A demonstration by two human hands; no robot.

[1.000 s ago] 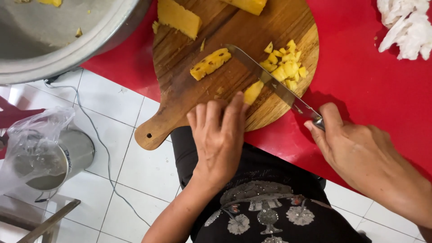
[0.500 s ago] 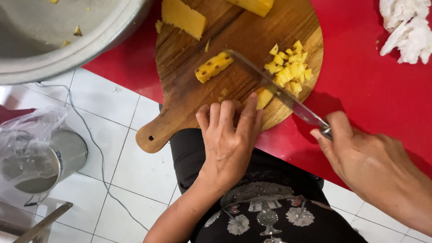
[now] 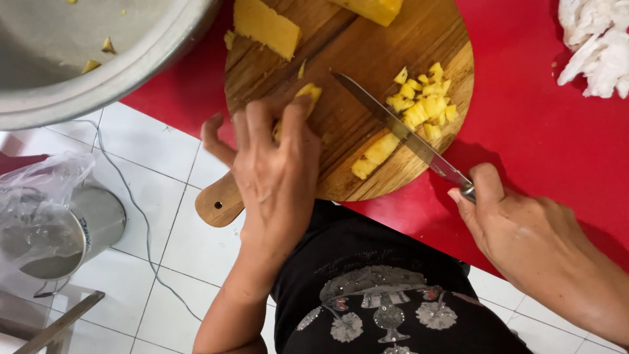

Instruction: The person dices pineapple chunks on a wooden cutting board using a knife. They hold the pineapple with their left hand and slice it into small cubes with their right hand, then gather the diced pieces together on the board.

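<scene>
A yellow strip (image 3: 306, 98) is being pinned to the round board (image 3: 367, 164) by the left hand (image 3: 275, 170), fingers spread flat over it, so only its far end is showing. The knife (image 3: 393, 128) is being gripped by the right hand (image 3: 524, 236), closed round the handle, with the blade lying across the board between the strip and a heap of dice (image 3: 426, 101). Dicing is judged to be in hand. Next, the blade is needing to be brought across the strip, clear of the fingertips.
</scene>
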